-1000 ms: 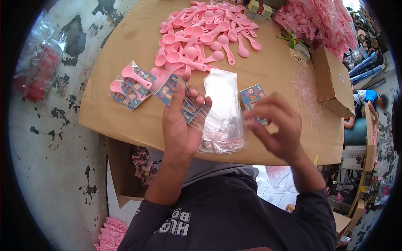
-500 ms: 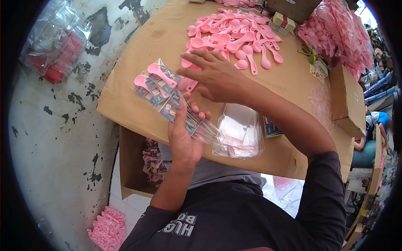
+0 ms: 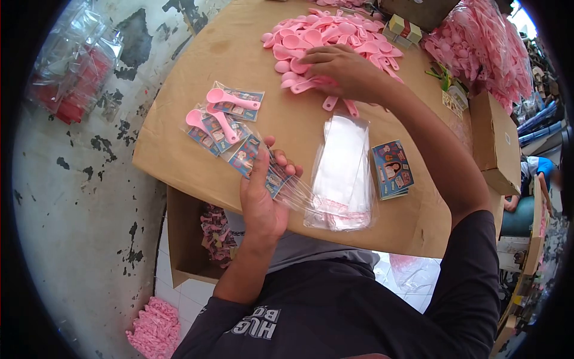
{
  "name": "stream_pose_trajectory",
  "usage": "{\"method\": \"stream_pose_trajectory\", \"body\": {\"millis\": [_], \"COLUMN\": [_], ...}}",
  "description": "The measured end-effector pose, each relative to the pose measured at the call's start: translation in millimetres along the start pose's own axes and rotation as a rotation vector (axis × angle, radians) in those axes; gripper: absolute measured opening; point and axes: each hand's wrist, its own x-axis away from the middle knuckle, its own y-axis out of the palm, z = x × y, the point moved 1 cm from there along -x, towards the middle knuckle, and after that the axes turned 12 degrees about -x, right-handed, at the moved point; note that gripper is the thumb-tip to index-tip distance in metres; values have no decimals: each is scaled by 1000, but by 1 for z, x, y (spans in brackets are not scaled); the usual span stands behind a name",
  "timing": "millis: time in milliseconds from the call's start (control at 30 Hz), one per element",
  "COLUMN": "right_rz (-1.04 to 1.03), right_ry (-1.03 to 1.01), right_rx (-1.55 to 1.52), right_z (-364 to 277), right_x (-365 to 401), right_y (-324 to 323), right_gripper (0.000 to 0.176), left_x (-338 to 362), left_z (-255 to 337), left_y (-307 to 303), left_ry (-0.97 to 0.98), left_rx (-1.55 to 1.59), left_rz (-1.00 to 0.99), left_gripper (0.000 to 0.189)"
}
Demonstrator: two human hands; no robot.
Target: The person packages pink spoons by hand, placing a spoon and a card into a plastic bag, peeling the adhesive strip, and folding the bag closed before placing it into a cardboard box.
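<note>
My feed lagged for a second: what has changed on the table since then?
The right hand went from beside the clear bags forward to the pink spoon pile, fingers now on the spoons; a grip is not clear. The left hand still holds the bagged card; the clear bags lie as before.

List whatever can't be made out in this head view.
Head view:
- Whether the right hand grips a spoon: its palm covers the pink spoons beneath.
- Print on the card in the left hand: too small, thumb across it.
- The pink heap at top right: cut off by the lens edge.
</note>
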Motion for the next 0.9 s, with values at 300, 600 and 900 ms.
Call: {"method": "stream_pose_trajectory", "body": {"millis": [300,600,900], "right_rz": [201,-902,-377], "right_ry": [175,286,1074], "right_rx": [-115,-1423,-1925], "right_z": [-83,-247,-280], "right_x": [73,227,351], "right_y": [-45,3,87], "right_gripper": [35,24,28], "left_x": [-2,-11,-13], "left_z": [2,-1,-6], "left_y": [0,6,19], "left_ry": [-34,-62,-73], "left_rx": [-17,-12,12], "left_rz": [5,-19,-103], "left_gripper": [31,34,32]}}
